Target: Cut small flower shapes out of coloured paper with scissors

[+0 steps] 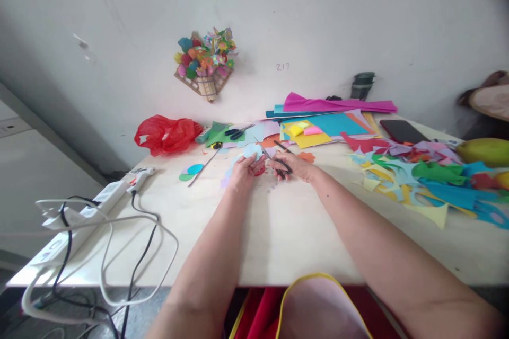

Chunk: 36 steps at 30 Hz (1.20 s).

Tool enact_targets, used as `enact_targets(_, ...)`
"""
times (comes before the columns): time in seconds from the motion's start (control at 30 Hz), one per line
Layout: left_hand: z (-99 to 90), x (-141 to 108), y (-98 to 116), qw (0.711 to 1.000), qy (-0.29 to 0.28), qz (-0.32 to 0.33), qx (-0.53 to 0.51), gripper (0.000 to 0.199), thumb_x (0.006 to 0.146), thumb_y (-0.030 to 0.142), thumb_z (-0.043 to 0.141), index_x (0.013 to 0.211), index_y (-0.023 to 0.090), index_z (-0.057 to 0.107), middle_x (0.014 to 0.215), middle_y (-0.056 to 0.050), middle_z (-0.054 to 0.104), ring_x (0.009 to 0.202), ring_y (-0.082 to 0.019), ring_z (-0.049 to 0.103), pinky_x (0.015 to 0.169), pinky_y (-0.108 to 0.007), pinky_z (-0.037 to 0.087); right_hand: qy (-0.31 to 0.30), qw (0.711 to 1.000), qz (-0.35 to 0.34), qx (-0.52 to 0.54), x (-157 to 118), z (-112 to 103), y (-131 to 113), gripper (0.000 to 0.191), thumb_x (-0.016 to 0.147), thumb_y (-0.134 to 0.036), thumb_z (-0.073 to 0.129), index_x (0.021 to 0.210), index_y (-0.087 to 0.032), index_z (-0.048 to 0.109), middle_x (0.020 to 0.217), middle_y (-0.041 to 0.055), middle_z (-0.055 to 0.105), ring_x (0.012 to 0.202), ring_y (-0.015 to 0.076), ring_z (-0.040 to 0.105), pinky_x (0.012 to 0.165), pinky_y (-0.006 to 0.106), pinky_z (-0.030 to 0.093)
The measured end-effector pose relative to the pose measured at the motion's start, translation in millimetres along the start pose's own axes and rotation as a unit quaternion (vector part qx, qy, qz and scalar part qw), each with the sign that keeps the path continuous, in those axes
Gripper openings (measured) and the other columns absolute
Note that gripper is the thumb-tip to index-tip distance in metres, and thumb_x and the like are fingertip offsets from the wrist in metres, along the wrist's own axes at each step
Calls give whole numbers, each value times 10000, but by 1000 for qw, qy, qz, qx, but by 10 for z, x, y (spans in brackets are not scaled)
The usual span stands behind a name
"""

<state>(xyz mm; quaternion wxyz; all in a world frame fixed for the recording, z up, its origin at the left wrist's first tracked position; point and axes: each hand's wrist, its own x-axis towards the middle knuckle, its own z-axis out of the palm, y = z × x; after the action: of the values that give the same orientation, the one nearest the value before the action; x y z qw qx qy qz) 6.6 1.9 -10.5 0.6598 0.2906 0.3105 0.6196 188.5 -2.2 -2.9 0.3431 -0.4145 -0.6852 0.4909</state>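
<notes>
My left hand (pixel 245 170) pinches a light blue paper piece (pixel 252 151) with a rounded, petal-like edge. Close on its right, my right hand (pixel 289 166) is wrapped round the black handles of a pair of scissors (pixel 283 164). The blades point up and left, at the right edge of the blue paper; whether they touch it is hard to tell. Pale blue and lilac paper pieces lie beside my left hand. An orange paper flower (pixel 306 157) rests just beyond my right hand, and a dark pen-like stick (pixel 281 146) lies behind it.
Cables and a white power strip (pixel 79 222) cover the table's left side. A red plastic bag (pixel 167 135), second scissors (pixel 237 132) and coloured sheets (pixel 342 124) lie at the back. Paper scraps (pixel 417 175), a phone (pixel 402 131) and a yellow-green fruit (pixel 483 152) are at the right.
</notes>
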Motion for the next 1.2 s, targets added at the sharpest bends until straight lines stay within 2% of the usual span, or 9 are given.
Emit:
enact_targets(0.4, 24, 9, -24, 1000, 23, -13, -14, 162, 807, 11, 670, 879, 154, 652, 800, -53, 746, 767, -200, 761, 803, -324, 605, 23, 999, 14, 25, 10, 86, -3, 329, 895, -403, 731, 718, -180, 564, 603, -16, 641, 430, 70, 581, 324, 149, 359)
enact_targets(0.7, -21, 33, -51, 1000, 6, -15, -26, 155, 802, 22, 703, 876, 150, 656, 814, -59, 748, 772, -195, 759, 789, -309, 593, 28, 998, 23, 49, -11, 103, -19, 348, 878, -414, 756, 720, -176, 557, 586, -22, 629, 426, 67, 567, 328, 142, 330)
enact_targets(1.0, -27, 53, -66, 999, 14, -18, -31, 204, 804, 54, 717, 954, 179, 657, 795, -45, 749, 797, -206, 768, 844, -332, 588, 38, 997, 38, 50, -30, 128, -81, 297, 907, -359, 722, 743, -174, 557, 579, -28, 623, 407, 57, 544, 321, 135, 311)
enact_targets(1.2, -6, 35, -66, 999, 14, -16, -42, 192, 784, 36, 730, 885, 170, 638, 783, -32, 743, 760, -187, 758, 805, -303, 587, 40, 997, 38, 47, -45, 148, -118, 278, 888, -352, 732, 755, -169, 570, 552, -38, 601, 401, 60, 537, 314, 136, 290)
